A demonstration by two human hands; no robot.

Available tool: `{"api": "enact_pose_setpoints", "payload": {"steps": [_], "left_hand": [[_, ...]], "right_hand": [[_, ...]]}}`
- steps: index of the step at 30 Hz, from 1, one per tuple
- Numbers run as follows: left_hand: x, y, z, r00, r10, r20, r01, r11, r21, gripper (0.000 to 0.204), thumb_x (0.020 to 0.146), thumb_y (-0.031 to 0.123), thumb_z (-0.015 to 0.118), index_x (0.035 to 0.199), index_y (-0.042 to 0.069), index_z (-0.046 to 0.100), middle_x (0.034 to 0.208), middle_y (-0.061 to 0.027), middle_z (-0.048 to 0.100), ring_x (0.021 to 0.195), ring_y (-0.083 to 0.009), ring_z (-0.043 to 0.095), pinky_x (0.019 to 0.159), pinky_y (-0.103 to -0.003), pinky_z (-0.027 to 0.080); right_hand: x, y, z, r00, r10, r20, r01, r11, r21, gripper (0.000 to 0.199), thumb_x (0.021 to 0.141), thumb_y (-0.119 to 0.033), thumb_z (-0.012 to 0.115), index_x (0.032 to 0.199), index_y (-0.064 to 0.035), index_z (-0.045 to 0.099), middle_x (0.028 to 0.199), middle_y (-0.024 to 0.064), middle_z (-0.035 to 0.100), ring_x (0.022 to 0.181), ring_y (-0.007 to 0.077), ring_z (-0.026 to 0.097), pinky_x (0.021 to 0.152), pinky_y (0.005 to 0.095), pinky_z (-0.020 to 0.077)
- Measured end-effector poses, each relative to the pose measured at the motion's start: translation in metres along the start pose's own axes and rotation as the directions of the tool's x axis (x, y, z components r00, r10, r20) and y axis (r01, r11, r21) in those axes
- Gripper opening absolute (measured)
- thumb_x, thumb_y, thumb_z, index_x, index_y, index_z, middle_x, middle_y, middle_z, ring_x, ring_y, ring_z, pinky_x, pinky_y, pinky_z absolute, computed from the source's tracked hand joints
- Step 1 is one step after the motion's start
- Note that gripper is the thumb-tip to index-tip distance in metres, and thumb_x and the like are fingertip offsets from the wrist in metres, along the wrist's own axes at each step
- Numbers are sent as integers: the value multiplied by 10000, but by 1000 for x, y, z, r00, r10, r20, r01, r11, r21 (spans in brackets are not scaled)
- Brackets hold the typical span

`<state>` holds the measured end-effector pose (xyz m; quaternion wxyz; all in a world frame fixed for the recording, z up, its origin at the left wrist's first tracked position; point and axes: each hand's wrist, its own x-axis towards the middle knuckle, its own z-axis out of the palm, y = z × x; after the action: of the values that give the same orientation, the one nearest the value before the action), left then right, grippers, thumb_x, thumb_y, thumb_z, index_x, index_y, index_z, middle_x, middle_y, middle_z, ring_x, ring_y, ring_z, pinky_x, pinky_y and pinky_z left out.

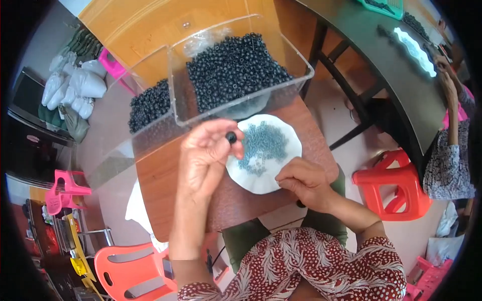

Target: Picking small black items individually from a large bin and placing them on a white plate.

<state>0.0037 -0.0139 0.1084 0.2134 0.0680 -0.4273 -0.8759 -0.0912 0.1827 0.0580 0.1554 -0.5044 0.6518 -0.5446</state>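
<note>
Between the thumb and fingers of my left hand is a small round black piece with a hole, like a bead, raised by the left rim of a white scalloped plate. Many tiny grey-blue rings lie spread on the plate. My right hand is closed in a pinch over the plate's lower right rim; what its fingertips hold, if anything, is too small to make out. Beyond the plate, a clear plastic bin holds a heap of the same black pieces.
A second heap of black pieces sits in a clear bin at the left. Both bins and the plate stand on a brown wooden table. A red stool and a dark table are at right, where another person's hands show.
</note>
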Motion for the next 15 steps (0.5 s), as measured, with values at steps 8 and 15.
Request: {"api": "enact_pose_setpoints", "payload": {"steps": [8,15], "left_hand": [[-49,-67,-22,996,-70,-59,51,960,-275,227,778,30,610,996,-12,565,918,-155,583,745,-201,565,653,-309,461],[-62,-76,-13,985,-126,-119,88,955,-284,201,789,-5,582,986,-42,557,896,-144,585,726,-191,559,653,-288,463]], "right_hand": [[7,-20,5,996,-26,-86,26,1000,-5,175,693,112,602,843,21,607,796,77,579,745,159,562,648,241,441],[15,-30,19,993,-38,-107,39,999,9,175,661,135,606,793,19,598,801,85,578,735,143,559,624,239,438]]}}
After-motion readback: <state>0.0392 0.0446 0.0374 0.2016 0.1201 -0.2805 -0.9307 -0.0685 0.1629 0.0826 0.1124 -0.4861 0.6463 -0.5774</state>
